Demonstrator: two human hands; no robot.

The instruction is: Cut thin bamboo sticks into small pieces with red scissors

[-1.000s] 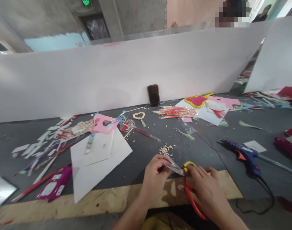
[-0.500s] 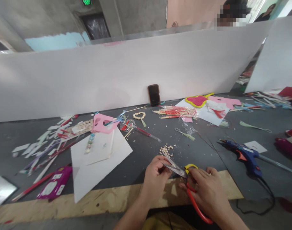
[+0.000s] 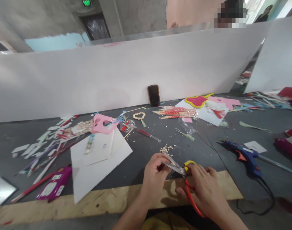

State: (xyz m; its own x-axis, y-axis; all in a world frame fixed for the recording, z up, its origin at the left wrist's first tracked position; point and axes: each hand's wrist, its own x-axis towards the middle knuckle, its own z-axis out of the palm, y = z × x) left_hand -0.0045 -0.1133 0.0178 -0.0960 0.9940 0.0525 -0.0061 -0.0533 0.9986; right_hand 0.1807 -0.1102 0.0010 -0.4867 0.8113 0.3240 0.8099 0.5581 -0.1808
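Note:
In my right hand [image 3: 205, 183] is a pair of scissors [image 3: 176, 167] with one yellow and one red handle loop. Its blades stand apart and point left toward my left hand [image 3: 155, 171]. The fingers of that hand are pinched together beside the blades, and whatever lies between them is too hidden to name. Just beyond the blade tips is a small pile of short, pale cut pieces [image 3: 167, 149] on the dark tabletop. Both hands hover over the table's front edge, where a bare wooden strip [image 3: 117, 198] runs.
To the right lies a blue glue gun [image 3: 244, 156] with its cord. White paper [image 3: 100, 179] and a purple packet [image 3: 56, 183] are at left. Farther back are a beaded ring [image 3: 139, 116], bundled sticks [image 3: 177, 111] and a phone [image 3: 153, 95] against a white partition [image 3: 112, 73].
The scissors and my right hand have shifted slightly, with the red handle loop swinging up and left. My left hand stays pinched by the blades, slightly higher.

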